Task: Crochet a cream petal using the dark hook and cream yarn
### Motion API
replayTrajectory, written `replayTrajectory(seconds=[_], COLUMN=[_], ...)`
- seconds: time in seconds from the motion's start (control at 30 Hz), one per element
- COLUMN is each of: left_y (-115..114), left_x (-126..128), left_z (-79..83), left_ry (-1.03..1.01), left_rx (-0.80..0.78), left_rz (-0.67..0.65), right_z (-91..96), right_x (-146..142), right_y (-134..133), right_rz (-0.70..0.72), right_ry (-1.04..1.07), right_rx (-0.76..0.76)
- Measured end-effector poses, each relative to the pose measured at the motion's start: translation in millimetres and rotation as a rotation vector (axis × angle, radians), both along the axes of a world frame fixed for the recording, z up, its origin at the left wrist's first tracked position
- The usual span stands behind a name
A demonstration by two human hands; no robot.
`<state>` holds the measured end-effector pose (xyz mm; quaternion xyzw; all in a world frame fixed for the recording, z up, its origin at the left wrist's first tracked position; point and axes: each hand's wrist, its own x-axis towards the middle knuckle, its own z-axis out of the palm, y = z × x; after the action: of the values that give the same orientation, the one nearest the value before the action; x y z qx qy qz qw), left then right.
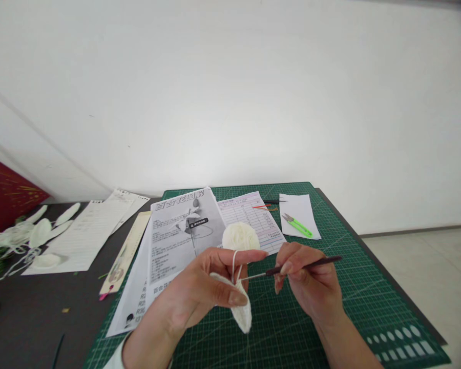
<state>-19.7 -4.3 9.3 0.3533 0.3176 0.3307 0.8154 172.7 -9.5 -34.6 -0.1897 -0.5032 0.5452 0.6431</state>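
My left hand [203, 287] pinches a white crocheted petal [243, 315] between thumb and fingers, its pointed end hanging down. White yarn loops over the outstretched left index finger and runs down to the petal. In my right hand [309, 282] is a crochet hook [322, 261] with a dark handle, held like a pen. Its thin metal shaft points left and its tip meets the petal's upper edge, where the exact stitch is too small to tell. Just behind the left hand sits a ball of white yarn [241, 237], partly hidden by the fingers.
A green cutting mat [353, 287] lies beneath. Printed pattern sheets [165, 251] and a form [249, 215] rest on it. Green thread snips [297, 225] lie on white paper at the right. Finished white petals [40, 233] and loose yarn are at the far left, near handwritten sheets [80, 230].
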Motion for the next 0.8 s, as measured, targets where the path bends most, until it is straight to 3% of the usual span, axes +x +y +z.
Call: replayTrajectory(seconds=[0.47, 0.57, 0.7, 0.8], left_y=[1, -1, -3, -3], left_x=[-8, -6, 1, 9], left_z=[1.7, 2.4, 0.4, -6.9], left_ry=[0.037, 0.18, 0.346, 0.305], left_rx=[0.017, 0.182, 0.391, 0.387], left_rz=[-0.133, -0.053, 0.19, 0.32], right_z=[3.4, 2.6, -1.5, -2.3], right_x=[6, 1, -10, -20], right_y=[3, 6, 9, 7], right_rz=[0.12, 0.131, 0.127, 0.053], right_ry=[0.076, 0.138, 0.257, 0.3], right_rx=[-0.044, -0.199, -0.468, -0.569])
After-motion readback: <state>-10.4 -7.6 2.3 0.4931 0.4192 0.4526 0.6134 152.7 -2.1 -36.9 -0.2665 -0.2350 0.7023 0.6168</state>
